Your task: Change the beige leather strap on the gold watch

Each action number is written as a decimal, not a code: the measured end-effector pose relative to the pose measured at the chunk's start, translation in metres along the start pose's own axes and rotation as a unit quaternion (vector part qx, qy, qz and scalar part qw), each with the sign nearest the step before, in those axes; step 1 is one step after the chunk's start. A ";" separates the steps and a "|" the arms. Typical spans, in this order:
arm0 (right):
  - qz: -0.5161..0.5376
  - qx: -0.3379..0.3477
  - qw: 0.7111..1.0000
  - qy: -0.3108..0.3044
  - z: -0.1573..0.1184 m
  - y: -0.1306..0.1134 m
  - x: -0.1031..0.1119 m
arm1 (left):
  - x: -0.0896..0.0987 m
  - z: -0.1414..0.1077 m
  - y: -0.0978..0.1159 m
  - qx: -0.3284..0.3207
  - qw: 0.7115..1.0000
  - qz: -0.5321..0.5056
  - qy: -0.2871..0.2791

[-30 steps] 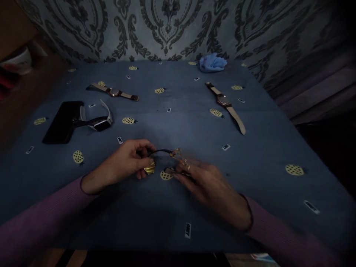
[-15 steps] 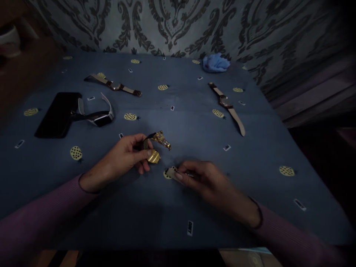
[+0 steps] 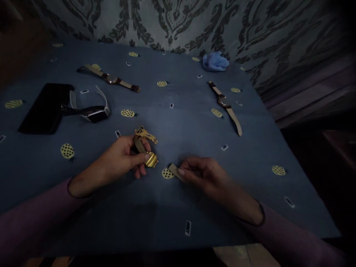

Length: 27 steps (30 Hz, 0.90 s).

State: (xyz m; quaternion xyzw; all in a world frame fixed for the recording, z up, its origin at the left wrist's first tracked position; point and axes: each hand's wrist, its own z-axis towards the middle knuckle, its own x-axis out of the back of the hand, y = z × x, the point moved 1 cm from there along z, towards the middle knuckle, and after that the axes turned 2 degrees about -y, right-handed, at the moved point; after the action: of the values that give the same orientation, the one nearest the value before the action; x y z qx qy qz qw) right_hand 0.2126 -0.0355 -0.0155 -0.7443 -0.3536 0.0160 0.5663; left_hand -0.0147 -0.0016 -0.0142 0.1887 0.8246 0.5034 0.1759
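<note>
A gold watch [image 3: 151, 160] with a dark strap and an opened gold clasp [image 3: 146, 135] is pinched by my left hand [image 3: 125, 157], thumb over the edge of its case. To the right, my right hand [image 3: 207, 174] grips a flat, greyish strip [image 3: 176, 172] between thumb and fingers, its free end pointing at the watch. A gap separates the strip from the gold watch. Both hands are low over the blue patterned tablecloth [image 3: 155, 207].
A black phone [image 3: 43, 109] lies at the left beside a white-strapped smartwatch [image 3: 98, 115]. Behind it rests a brown-strapped watch [image 3: 111, 79]; another watch [image 3: 223, 101] lies at the right. A crumpled blue cloth [image 3: 215, 61] sits near the patterned wall [image 3: 178, 22].
The gold clasp has swung left and turned, showing more of the strap. The strip in my right hand is now turned so its length shows. The view has shifted slightly.
</note>
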 end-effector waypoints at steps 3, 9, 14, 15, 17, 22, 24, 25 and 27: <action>-0.005 0.002 1.000 -0.004 0.000 0.001 0.000 | -0.003 -0.005 -0.005 0.014 1.000 0.006 -0.023; 0.003 0.006 1.000 -0.011 0.002 0.002 -0.001 | -0.008 -0.009 -0.007 0.019 1.000 -0.011 -0.013; 0.018 -0.008 1.000 -0.016 0.001 0.000 0.000 | -0.007 -0.006 -0.005 0.022 1.000 0.007 -0.004; 0.021 -0.010 1.000 -0.017 0.000 -0.001 0.000 | -0.006 -0.006 -0.005 0.019 1.000 0.013 0.001; 0.023 -0.012 0.999 -0.020 0.000 0.000 0.000 | -0.003 -0.006 -0.005 0.012 0.999 0.028 0.017; 0.029 -0.020 0.999 -0.027 0.000 0.003 0.000 | 0.003 -0.021 -0.003 -0.002 0.983 0.161 0.088; 0.035 -0.020 0.999 -0.030 0.001 0.003 0.001 | 0.000 -0.035 -0.003 -0.054 0.923 0.329 0.194; 0.037 -0.017 0.999 -0.031 0.002 0.003 0.001 | -0.005 -0.042 -0.004 -0.099 0.867 0.415 0.259; 0.036 -0.013 0.999 -0.030 0.002 0.003 0.001 | -0.019 -0.054 -0.008 -0.185 0.760 0.550 0.292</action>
State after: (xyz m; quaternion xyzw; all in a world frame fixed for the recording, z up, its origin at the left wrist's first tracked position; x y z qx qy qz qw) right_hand 0.2137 -0.0333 -0.0183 -0.7630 -0.3437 0.0543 0.5448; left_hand -0.0255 -0.0556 0.0034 0.4173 0.4814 0.6869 -0.3496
